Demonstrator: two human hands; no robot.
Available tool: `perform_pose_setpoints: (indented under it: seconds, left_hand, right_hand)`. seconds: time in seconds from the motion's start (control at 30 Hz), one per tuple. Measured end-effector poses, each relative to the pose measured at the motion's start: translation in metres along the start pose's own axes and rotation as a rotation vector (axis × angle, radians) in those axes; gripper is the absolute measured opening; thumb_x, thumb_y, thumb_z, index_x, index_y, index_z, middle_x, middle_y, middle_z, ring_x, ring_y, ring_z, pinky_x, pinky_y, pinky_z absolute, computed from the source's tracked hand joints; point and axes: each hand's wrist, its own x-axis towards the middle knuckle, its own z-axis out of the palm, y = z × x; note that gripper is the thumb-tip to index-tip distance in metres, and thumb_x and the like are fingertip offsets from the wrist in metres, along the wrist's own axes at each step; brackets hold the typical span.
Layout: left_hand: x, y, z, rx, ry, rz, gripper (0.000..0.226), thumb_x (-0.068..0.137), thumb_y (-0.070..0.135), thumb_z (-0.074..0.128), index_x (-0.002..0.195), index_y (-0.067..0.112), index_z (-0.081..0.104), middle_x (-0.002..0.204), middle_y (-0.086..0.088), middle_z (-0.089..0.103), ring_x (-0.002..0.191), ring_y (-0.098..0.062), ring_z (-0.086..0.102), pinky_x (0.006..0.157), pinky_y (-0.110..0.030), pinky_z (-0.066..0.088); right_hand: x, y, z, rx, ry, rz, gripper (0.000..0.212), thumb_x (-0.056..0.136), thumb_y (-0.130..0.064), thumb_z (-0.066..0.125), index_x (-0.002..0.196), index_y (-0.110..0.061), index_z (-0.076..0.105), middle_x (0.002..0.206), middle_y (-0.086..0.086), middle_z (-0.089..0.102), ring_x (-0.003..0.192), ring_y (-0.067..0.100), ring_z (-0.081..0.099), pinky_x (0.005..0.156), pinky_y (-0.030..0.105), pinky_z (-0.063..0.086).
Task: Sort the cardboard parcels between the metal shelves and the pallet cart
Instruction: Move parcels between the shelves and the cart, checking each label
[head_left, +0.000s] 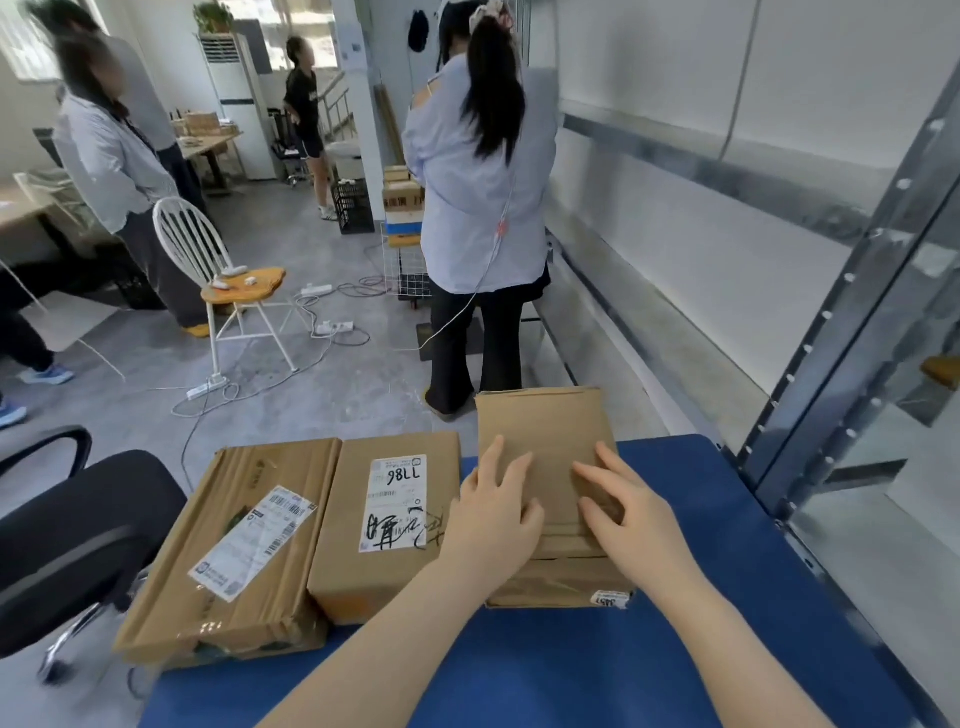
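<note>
Three cardboard parcels lie side by side on the blue pallet cart deck (649, 670). A wide flat parcel (166, 603) with a torn label is on the left, and a parcel (348, 571) with a handwritten label sits in the middle. On the right, a plain parcel (545, 421) is stacked on a lower parcel (556, 584). My left hand (493, 514) rests flat on the plain parcel's left edge with fingers spread. My right hand (628, 525) lies flat on its top. Neither hand wraps around it. The metal shelves (852, 332) stand to the right.
A person in a light shirt (478, 182) stands just beyond the cart beside the shelves, next to a wire cart of boxes (402, 208). A white chair (228, 291), floor cables (322, 325) and other people are at the left. A black office chair (78, 535) touches the cart's left side.
</note>
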Motion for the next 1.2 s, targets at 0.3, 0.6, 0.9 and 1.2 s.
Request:
perform_pose_setpoints:
  seconds: [0.3, 0.6, 0.9, 1.2]
  left_hand:
    - [0.015, -0.030, 0.036, 0.140, 0.060, -0.138, 0.051, 0.088, 0.038, 0.039, 0.138, 0.039, 0.027, 0.155, 0.008, 0.005, 0.136, -0.026, 0.020, 0.113, -0.051, 0.008]
    - [0.013, -0.030, 0.033, 0.060, 0.072, -0.123, 0.050, 0.088, 0.038, 0.039, 0.137, 0.042, 0.028, 0.155, 0.009, 0.007, 0.142, -0.020, 0.001, 0.114, -0.051, 0.005]
    - [-0.002, 0.059, 0.019, -0.013, 0.010, 0.085, 0.050, 0.089, 0.038, 0.043, 0.138, 0.035, 0.031, 0.154, -0.002, 0.014, 0.141, -0.024, 0.004, 0.114, -0.046, 0.008]
    - [-0.181, 0.252, 0.110, -0.210, -0.492, 0.791, 0.050, 0.086, 0.014, 0.056, 0.134, 0.020, 0.042, 0.144, -0.009, 0.035, 0.127, -0.031, 0.036, 0.097, -0.046, 0.039]
  right_hand:
    - [0.026, 0.036, 0.036, 0.055, -0.094, -0.019, 0.040, 0.090, -0.022, 0.054, 0.128, -0.037, 0.052, 0.147, -0.022, 0.026, 0.131, -0.006, 0.027, 0.099, 0.015, 0.031]
    - [0.026, 0.034, 0.030, 0.022, -0.098, -0.034, 0.042, 0.091, -0.023, 0.052, 0.131, -0.037, 0.048, 0.149, -0.021, 0.022, 0.132, -0.005, 0.026, 0.103, 0.021, 0.034]
    - [-0.074, 0.025, -0.073, 0.018, 0.217, 0.162, 0.042, 0.091, -0.033, 0.050, 0.127, -0.053, 0.042, 0.142, -0.036, 0.019, 0.128, -0.019, 0.017, 0.097, 0.008, 0.025]
    - [-0.374, 0.000, -0.179, -0.198, 0.814, 0.567, 0.040, 0.091, -0.023, 0.048, 0.129, -0.030, 0.050, 0.139, -0.010, 0.045, 0.126, 0.003, 0.041, 0.102, 0.009, 0.023]
